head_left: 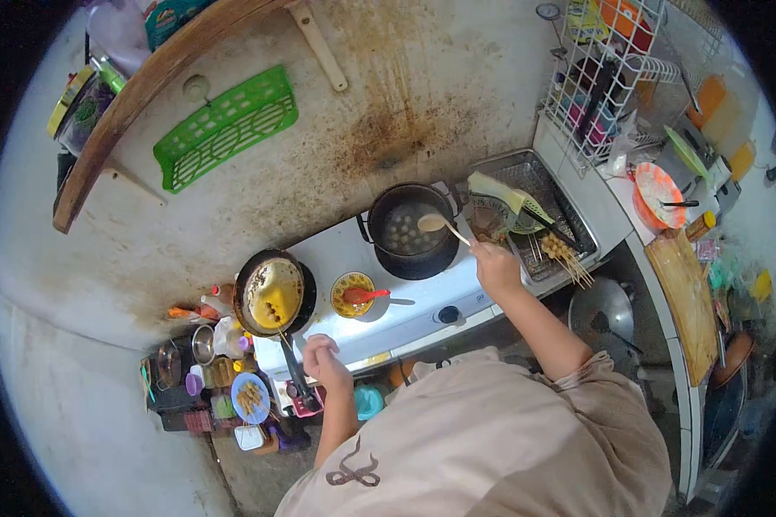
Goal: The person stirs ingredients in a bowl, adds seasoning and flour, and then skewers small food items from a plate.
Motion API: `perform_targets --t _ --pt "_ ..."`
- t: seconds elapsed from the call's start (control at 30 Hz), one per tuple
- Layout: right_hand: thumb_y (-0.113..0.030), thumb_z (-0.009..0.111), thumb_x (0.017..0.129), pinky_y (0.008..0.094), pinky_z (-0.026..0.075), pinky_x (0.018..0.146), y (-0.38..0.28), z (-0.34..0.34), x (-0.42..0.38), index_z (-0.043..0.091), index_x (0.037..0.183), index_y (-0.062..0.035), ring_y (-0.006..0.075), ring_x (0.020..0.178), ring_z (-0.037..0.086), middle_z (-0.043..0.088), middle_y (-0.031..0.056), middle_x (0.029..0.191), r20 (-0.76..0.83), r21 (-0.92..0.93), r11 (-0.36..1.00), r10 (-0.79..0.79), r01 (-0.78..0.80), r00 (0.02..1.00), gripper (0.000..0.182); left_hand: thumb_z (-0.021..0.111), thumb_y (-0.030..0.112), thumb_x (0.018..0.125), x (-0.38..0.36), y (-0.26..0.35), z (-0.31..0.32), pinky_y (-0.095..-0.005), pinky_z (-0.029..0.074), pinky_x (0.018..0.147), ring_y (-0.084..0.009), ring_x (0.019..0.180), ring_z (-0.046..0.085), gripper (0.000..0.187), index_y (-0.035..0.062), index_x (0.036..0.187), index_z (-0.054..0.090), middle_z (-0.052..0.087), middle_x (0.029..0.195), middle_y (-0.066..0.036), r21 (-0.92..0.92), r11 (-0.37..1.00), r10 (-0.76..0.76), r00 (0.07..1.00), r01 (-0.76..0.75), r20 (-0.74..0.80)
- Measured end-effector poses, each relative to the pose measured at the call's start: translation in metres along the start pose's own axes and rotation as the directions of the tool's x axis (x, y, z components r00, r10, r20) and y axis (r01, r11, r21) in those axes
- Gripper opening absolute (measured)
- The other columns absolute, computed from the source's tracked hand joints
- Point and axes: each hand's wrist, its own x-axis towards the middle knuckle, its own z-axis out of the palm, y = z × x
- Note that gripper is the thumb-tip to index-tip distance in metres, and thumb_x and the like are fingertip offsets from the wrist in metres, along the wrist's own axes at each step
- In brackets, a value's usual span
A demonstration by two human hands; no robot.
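My right hand (497,269) grips a wooden spoon (431,222) by its handle. The spoon's bowl is over a dark two-handled pot (411,196), where several small round balls (403,234) lie in liquid. My left hand (323,360) is closed, its fingers curled, just right of the handle (295,370) of a black frying pan. What those fingers hold, if anything, is hidden. Yellow food (274,295) with a browned patch lies in that pan, and a thin stick reaches over its near rim. Between pan and pot stands a yellow patterned bowl (340,306) with a red spoon (368,295) in it.
Skewered balls (564,257) and a green-handled utensil lie at the sink (569,207) on the right. Farther right are an orange bowl (658,196) and a wooden board (683,302). A blue plate of skewers (251,398) and jars stand at lower left. A wooden shelf (147,90) overhangs upper left.
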Motion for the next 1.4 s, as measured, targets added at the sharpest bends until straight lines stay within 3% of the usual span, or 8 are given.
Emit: perform_targets --t 0.27,0.47,0.6,0.83,1.03,1.13,1.23,1.4 --pt "-0.009 0.049 0.073 0.0354 0.046 0.050 -0.003 0.013 0.016 0.057 0.093 -0.0047 0.0237 0.061 0.057 0.055 0.0076 0.067 0.116 -0.054 0.997 -0.042 0.048 0.992 0.022 0.047 0.007 0.076 -0.001 -0.003 0.000 -0.0200 0.031 0.049 -0.0101 0.054 0.041 0.003 0.0040 0.076 0.049 0.047 0.071 -0.005 -0.049 0.995 0.089 0.985 -0.083 0.149" --pt "-0.010 0.048 0.070 0.0358 0.047 0.050 -0.003 0.066 0.075 0.058 0.076 -0.0056 0.0249 0.066 0.059 0.058 0.0094 0.071 0.329 -0.186 0.973 -0.066 0.133 0.942 0.013 0.049 0.012 0.076 -0.005 0.003 -0.003 -0.0204 0.031 0.049 -0.0105 0.054 0.042 0.009 0.0027 0.076 0.048 0.048 0.072 -0.005 -0.023 0.998 0.063 0.991 -0.061 0.115" --pt "-0.008 0.053 0.062 0.0360 0.048 0.050 -0.006 0.078 0.089 0.059 0.059 -0.0031 0.0255 0.062 0.060 0.059 0.0126 0.065 0.140 -0.239 0.963 -0.095 0.127 0.986 0.008 0.046 0.009 0.074 -0.008 0.011 -0.008 -0.0225 0.033 0.053 -0.0117 0.058 0.042 0.007 0.0029 0.071 0.048 0.046 0.066 -0.005 -0.008 1.000 0.029 0.999 -0.029 0.020" --pt "-0.009 0.055 0.066 0.0376 0.048 0.052 -0.008 0.082 0.076 0.061 0.063 -0.0030 0.0275 0.065 0.061 0.060 0.0137 0.068 0.282 -0.190 0.979 -0.020 0.077 0.959 0.009 0.046 0.009 0.076 -0.022 0.002 -0.037 -0.0213 0.031 0.052 -0.0098 0.060 0.040 0.007 0.0034 0.075 0.049 0.047 0.068 -0.004 0.011 0.998 -0.068 0.993 0.069 -0.091" --pt "-0.007 0.053 0.066 0.0379 0.049 0.053 -0.011 0.085 0.076 0.062 0.066 -0.0030 0.0292 0.063 0.061 0.060 0.0156 0.068 0.376 -0.248 0.968 0.065 0.033 0.924 0.010 0.048 0.011 0.079 -0.020 -0.003 -0.040 -0.0215 0.033 0.052 -0.0112 0.059 0.043 0.009 0.0024 0.078 0.049 0.047 0.069 -0.005 -0.010 1.000 -0.026 0.997 0.025 -0.072" --pt "-0.008 0.053 0.068 0.0387 0.049 0.056 -0.014 0.084 0.080 0.062 0.066 -0.0023 0.0304 0.068 0.061 0.060 0.0171 0.071 0.397 -0.228 0.965 0.213 -0.128 0.893 0.011 0.048 0.011 0.080 -0.019 -0.007 -0.039 -0.0217 0.035 0.052 -0.0120 0.059 0.044 0.009 0.0016 0.080 0.050 0.048 0.069 -0.006 -0.028 0.999 -0.030 0.999 0.029 -0.044" --pt "-0.012 0.053 0.072 0.0406 0.048 0.063 -0.016 0.077 0.090 0.062 0.068 -0.0021 0.0336 0.073 0.059 0.060 0.0188 0.073 0.353 -0.174 0.894 0.449 -0.413 0.821 0.014 0.048 0.010 0.079 -0.019 -0.012 -0.039 -0.0221 0.035 0.052 -0.0124 0.060 0.045 0.009 0.0015 0.080 0.050 0.047 0.069 -0.006 -0.026 0.999 -0.043 0.998 0.042 -0.034" --pt "-0.017 0.052 0.075 0.0428 0.046 0.070 -0.007 0.061 0.095 0.062 0.076 -0.0004 0.0373 0.079 0.057 0.059 0.0219 0.078 0.297 -0.035 0.817 0.558 -0.575 0.775 0.020 0.047 0.010 0.079 -0.016 -0.010 -0.036 -0.0222 0.035 0.052 -0.0125 0.061 0.045 0.010 0.0012 0.079 0.050 0.047 0.069 -0.006 -0.031 0.998 -0.054 0.998 0.054 -0.020"
